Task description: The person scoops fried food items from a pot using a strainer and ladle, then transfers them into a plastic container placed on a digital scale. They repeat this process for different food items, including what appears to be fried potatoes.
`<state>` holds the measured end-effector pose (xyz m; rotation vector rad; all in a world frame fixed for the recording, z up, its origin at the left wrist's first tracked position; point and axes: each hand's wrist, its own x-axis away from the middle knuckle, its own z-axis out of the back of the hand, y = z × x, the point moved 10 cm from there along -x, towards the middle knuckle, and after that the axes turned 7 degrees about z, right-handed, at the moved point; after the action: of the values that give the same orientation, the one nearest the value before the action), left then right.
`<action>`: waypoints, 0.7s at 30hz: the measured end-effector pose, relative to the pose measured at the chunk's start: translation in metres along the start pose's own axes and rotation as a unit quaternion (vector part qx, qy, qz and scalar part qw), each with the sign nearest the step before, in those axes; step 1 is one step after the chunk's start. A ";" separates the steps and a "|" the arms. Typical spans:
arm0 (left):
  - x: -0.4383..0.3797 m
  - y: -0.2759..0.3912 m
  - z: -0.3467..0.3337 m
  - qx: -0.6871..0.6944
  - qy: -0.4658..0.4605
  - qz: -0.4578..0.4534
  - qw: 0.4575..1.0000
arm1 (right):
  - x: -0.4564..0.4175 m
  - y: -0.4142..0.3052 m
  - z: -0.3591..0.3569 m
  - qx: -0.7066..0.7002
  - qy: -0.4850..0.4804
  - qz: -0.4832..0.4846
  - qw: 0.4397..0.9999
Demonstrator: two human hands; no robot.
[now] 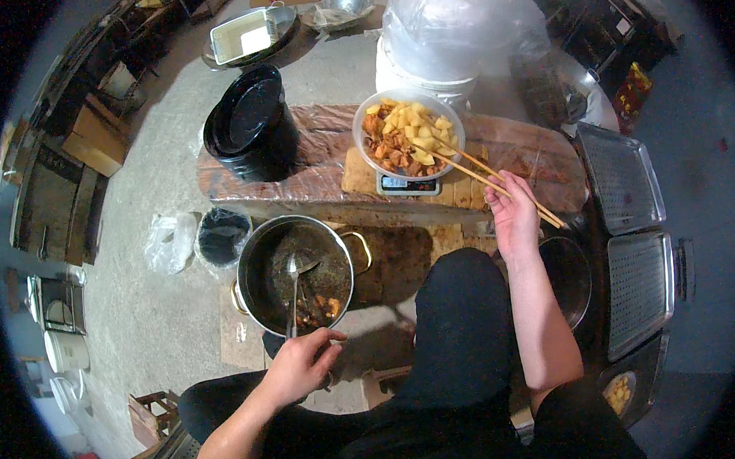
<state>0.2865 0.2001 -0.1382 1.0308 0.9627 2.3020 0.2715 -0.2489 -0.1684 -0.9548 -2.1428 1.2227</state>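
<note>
My right hand [515,212] holds a pair of long wooden chopsticks [486,176], whose tips reach into the food in a round clear plastic bowl [360,144]. Yellow chunks, like potato, lie over browned meat pieces [394,150] there. The bowl rests on a small digital kitchen scale [424,189] with a lit display. At the near rim of a deep metal pot [348,255], my left hand [303,365] is beside the handle of a slotted metal ladle [293,267]; the fingers look partly bent, and their hold on the handle cannot be made out. Some browned pieces lie at the pot's bottom.
Black plastic containers [250,129] stand stacked on the plastic-covered wooden bench [325,129]. Behind is a white bucket [390,72] under a large plastic bag [456,25]. Perforated metal trays [640,290] line the right side. A black-lined bin [221,234] stands left of the pot.
</note>
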 end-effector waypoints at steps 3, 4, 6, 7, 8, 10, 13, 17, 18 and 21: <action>-0.003 -0.005 -0.002 -0.004 -0.006 0.002 1.000 | -0.002 0.007 0.002 0.013 -0.009 0.006 1.000; -0.003 -0.005 -0.002 -0.004 -0.012 0.014 1.000 | -0.003 0.008 0.002 0.015 -0.008 0.010 1.000; -0.004 -0.003 -0.002 -0.003 -0.024 0.037 0.999 | -0.005 0.010 0.001 0.020 -0.007 0.019 1.000; -0.004 -0.003 -0.003 -0.002 -0.023 0.030 0.999 | -0.007 0.011 0.001 0.023 -0.014 0.030 0.999; -0.004 -0.004 -0.003 0.000 -0.023 0.024 0.999 | -0.009 0.014 0.003 0.025 -0.020 0.041 0.999; -0.005 -0.004 -0.004 -0.001 -0.025 0.020 0.999 | -0.011 0.014 0.003 0.031 -0.027 0.054 0.998; -0.006 -0.001 -0.004 -0.004 -0.032 0.025 0.999 | -0.011 0.014 0.001 0.035 -0.025 0.054 0.998; -0.006 -0.001 -0.005 -0.002 -0.039 0.030 0.999 | -0.013 0.016 -0.001 -0.006 -0.005 0.030 1.000; -0.005 -0.001 -0.005 -0.002 -0.041 0.031 0.999 | -0.014 0.017 -0.001 -0.023 0.002 0.020 1.000; -0.005 -0.007 -0.009 -0.006 -0.041 0.019 0.999 | -0.020 0.025 0.010 -0.077 0.025 -0.004 0.997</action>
<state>0.2832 0.1981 -0.1502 1.1389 0.9035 2.2726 0.2856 -0.2604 -0.1968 -1.0293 -2.2238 1.0300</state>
